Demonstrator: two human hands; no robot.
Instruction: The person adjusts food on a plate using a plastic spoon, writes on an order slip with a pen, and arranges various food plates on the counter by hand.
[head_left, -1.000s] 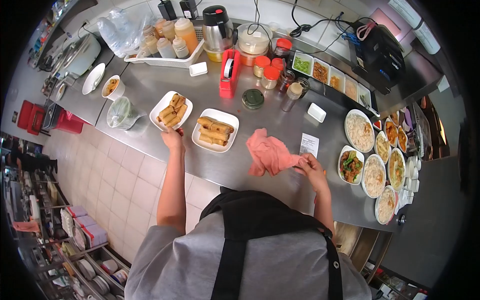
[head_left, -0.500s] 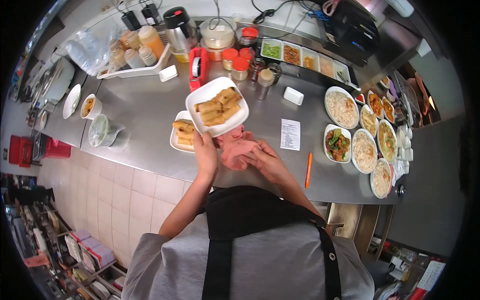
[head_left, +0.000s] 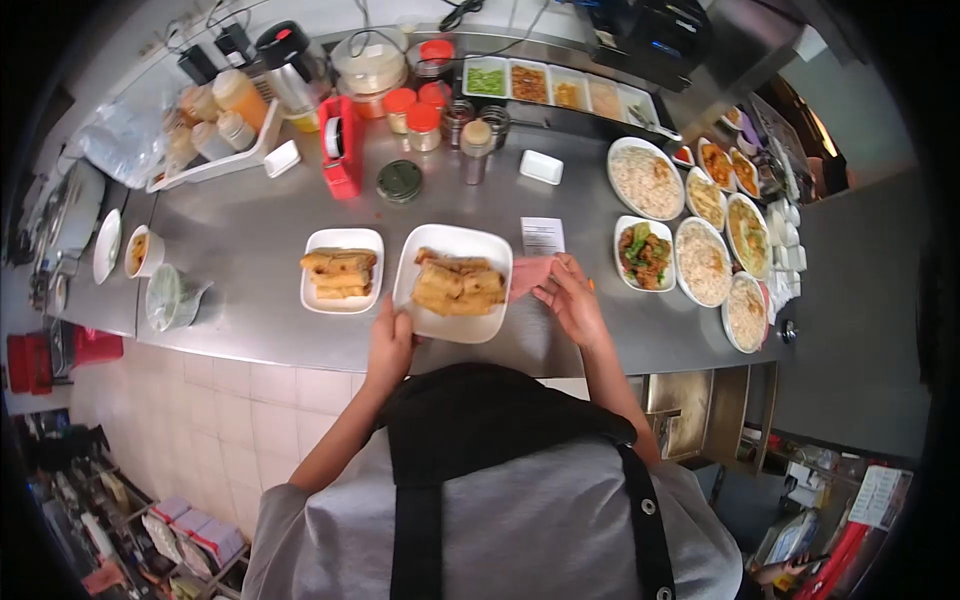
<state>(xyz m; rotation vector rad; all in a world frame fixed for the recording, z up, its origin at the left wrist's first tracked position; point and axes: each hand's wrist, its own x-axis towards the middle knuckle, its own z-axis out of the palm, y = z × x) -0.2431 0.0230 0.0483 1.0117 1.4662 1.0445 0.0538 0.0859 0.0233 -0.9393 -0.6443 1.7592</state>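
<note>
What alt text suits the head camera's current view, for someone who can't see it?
A person's left fingers hold a white dish of golden rolls, while the right fingers hold a pink cloth beside it. Another dish of rolls rests left of it on a metal counter; plated rice sits at right.

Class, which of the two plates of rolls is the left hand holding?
The plate nearer the pink cloth: the left hand holds its rim. The other plate sits on the counter, touched by neither hand.

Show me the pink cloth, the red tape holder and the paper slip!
Pink cloth [head_left: 530,275]: head view, middle of its visible part.
Red tape holder [head_left: 342,166]: head view, on its red body.
Paper slip [head_left: 543,235]: head view, middle of the sheet.
</note>
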